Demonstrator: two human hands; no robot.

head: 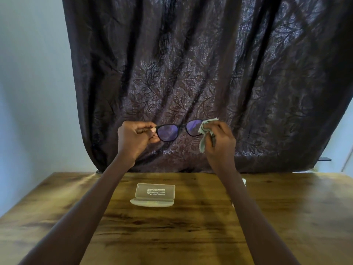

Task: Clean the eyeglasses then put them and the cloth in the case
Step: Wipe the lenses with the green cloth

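Left hand (136, 138) pinches the eyeglasses (178, 130) by one corner; right hand (219, 142) grips the cloth (205, 131) against a lens. Hard rubbing could twist them loose.

The only lettering sits on the raised lid of the open translucent case (155, 192), which lies on the wooden worktop (286, 217). Several short lines of dark print run across the lid, with a small emblem at the left of the middle lines (a shield or heart shape, as far as can be told). The print appears upside down and reversed from this view, and it is too small and blurred for any word, brand or number to be read; no other writing shows anywhere
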